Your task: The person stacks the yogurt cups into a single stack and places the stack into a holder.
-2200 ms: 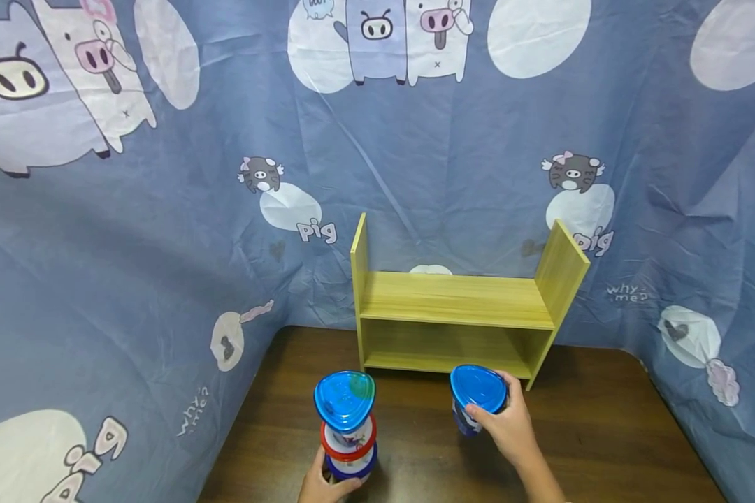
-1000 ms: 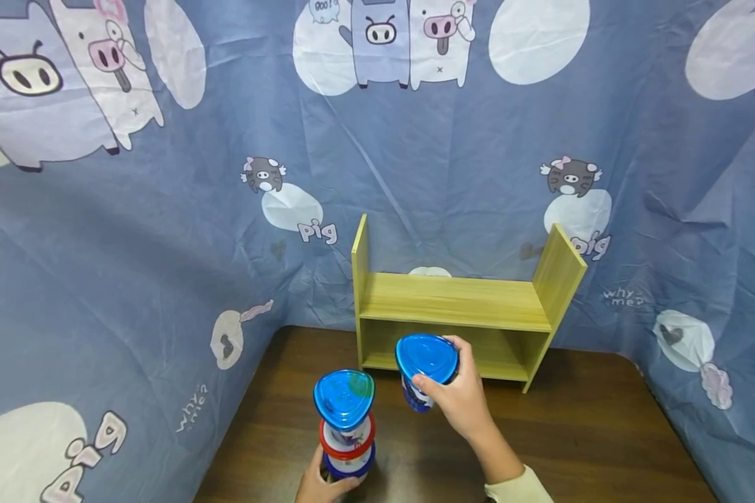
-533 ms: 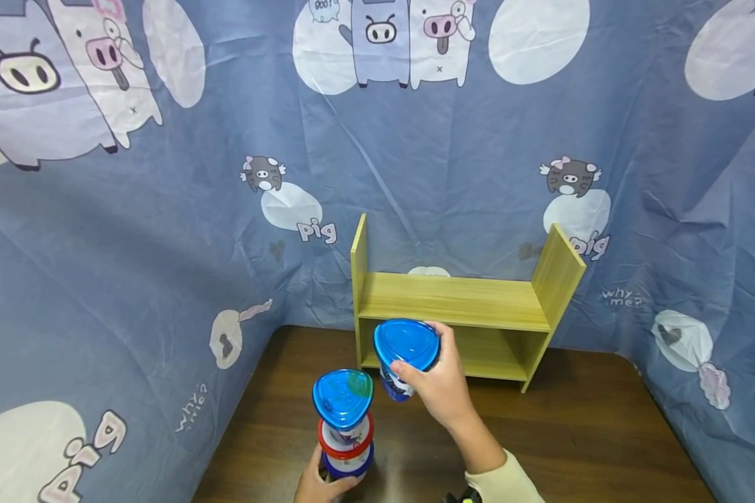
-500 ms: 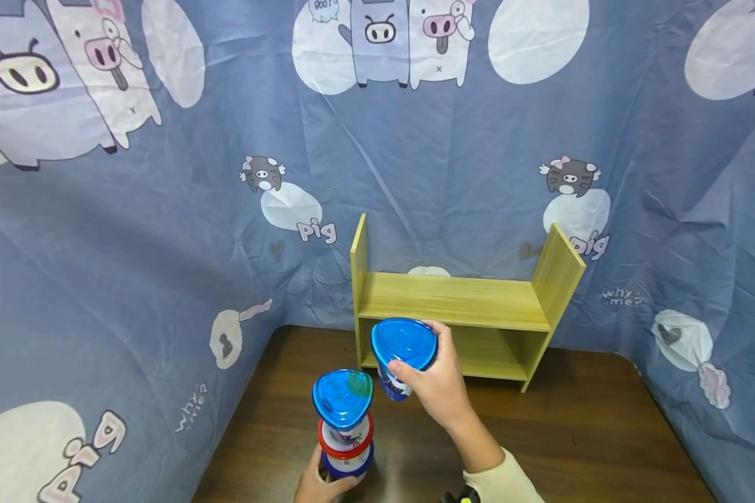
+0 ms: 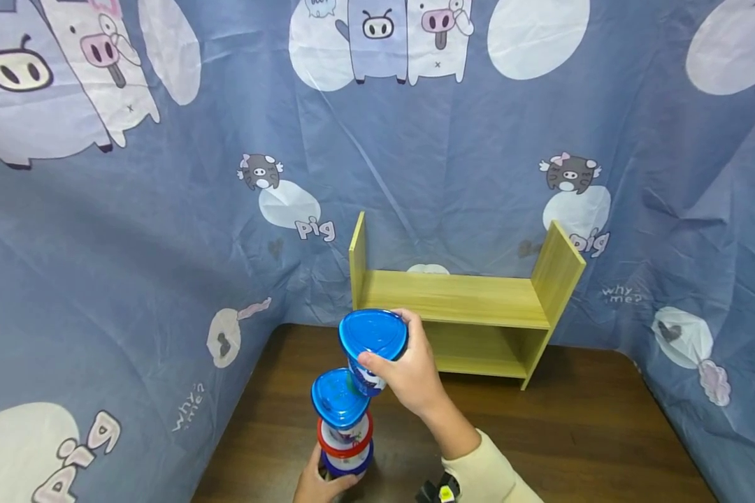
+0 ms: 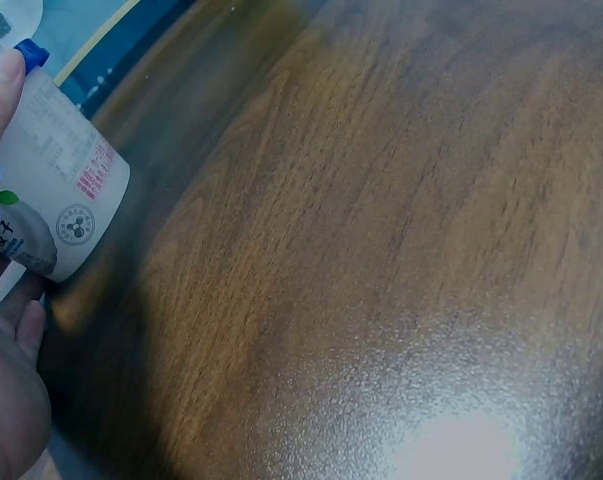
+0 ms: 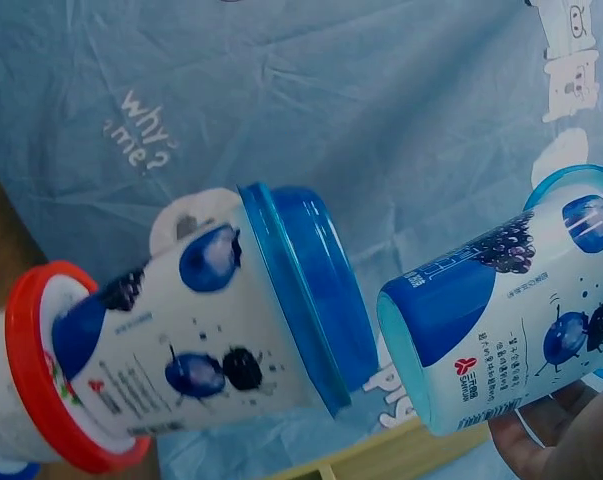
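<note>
My left hand (image 5: 323,483) grips the lowest tub of a stack, a white one (image 6: 71,190) with a dark blue lid (image 5: 352,467). Above it sits a tub with a red lid (image 5: 346,447). Topmost is a blueberry-print yogurt tub (image 7: 191,330) with a light blue rounded-triangle lid (image 5: 335,399). My right hand (image 5: 414,367) holds a matching yogurt tub (image 7: 511,310) upright, fingers and thumb round its side. Its base is close above the right far edge of the stack's top lid; the right wrist view shows little gap between them.
A two-level yellow wooden shelf (image 5: 456,297) stands at the back of the dark brown table (image 5: 572,419), behind the held tub. Blue pig-print cloth (image 5: 447,175) hangs round the back and sides.
My right hand has carried its tub leftward from the right side, raising it to beside and above the stack. My left hand has kept its grip on the bottom tub.
</note>
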`<action>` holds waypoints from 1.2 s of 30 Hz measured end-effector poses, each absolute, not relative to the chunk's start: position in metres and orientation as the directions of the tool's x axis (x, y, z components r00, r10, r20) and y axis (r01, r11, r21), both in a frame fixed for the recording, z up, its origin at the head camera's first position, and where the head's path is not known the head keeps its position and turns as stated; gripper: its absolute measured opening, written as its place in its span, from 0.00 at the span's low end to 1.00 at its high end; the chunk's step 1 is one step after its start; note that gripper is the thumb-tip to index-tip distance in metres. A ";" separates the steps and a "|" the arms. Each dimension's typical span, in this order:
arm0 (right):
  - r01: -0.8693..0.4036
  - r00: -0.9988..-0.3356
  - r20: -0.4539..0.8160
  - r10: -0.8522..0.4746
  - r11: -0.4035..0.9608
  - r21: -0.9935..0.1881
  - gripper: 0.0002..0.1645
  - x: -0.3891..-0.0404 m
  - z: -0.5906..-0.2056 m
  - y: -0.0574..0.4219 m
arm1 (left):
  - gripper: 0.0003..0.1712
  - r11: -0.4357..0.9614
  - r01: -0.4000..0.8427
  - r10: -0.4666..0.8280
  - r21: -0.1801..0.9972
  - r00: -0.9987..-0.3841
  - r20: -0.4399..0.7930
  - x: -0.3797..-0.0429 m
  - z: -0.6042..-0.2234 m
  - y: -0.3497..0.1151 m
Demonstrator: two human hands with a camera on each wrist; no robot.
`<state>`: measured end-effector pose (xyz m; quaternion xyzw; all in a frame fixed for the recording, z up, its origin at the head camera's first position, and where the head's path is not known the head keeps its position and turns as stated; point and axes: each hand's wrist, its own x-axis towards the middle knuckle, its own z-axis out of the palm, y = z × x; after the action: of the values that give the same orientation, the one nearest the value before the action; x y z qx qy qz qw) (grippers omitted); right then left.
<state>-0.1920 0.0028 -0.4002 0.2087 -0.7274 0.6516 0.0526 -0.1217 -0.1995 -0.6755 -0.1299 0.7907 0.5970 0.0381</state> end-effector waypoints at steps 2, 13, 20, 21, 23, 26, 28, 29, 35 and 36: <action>-0.371 -0.904 0.349 -0.247 0.049 -0.927 0.54 -0.191 -0.399 -0.001 | 0.66 0.255 -0.248 -0.164 0.934 -0.964 -0.211 -0.122 -0.675 -0.199; -0.324 -0.915 0.281 -0.288 0.114 -0.939 0.54 -0.180 -0.400 -0.022 | 0.64 0.257 -0.250 -0.176 0.934 -0.962 -0.210 -0.122 -0.673 -0.198; -0.331 -0.908 0.277 -0.313 0.133 -0.934 0.53 -0.177 -0.400 -0.028 | 0.67 0.236 -0.234 -0.162 0.943 -0.966 -0.200 -0.121 -0.676 -0.197; -0.331 -0.907 0.275 -0.319 0.135 -0.934 0.53 -0.176 -0.400 -0.029 | 0.68 0.233 -0.240 -0.163 0.942 -0.965 -0.206 -0.121 -0.676 -0.197; -0.331 -0.906 0.271 -0.326 0.142 -0.933 0.53 -0.177 -0.400 -0.031 | 0.68 0.226 -0.245 -0.162 0.943 -0.964 -0.212 -0.121 -0.676 -0.197; -0.331 -0.905 0.268 -0.332 0.151 -0.931 0.53 -0.177 -0.401 -0.032 | 0.68 0.217 -0.250 -0.162 0.944 -0.962 -0.218 -0.122 -0.676 -0.196; -0.330 -0.906 0.267 -0.329 0.153 -0.931 0.53 -0.177 -0.403 -0.032 | 0.68 0.213 -0.246 -0.160 0.946 -0.964 -0.214 -0.122 -0.677 -0.196; -0.332 -0.906 0.270 -0.327 0.151 -0.931 0.53 -0.177 -0.403 -0.032 | 0.68 0.211 -0.240 -0.159 0.948 -0.965 -0.209 -0.122 -0.677 -0.195; -0.338 -0.905 0.280 -0.320 0.142 -0.930 0.53 -0.176 -0.406 -0.034 | 0.67 0.203 -0.238 -0.150 0.950 -0.966 -0.210 -0.121 -0.679 -0.199; -0.335 -0.905 0.277 -0.322 0.142 -0.931 0.53 -0.176 -0.406 -0.035 | 0.67 0.199 -0.243 -0.151 0.949 -0.965 -0.215 -0.121 -0.679 -0.200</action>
<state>-0.1755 -0.0351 -0.4064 0.2176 -0.7555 0.6179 0.0054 -0.1208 -0.1996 -0.6793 -0.1270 0.7735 0.6199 0.0371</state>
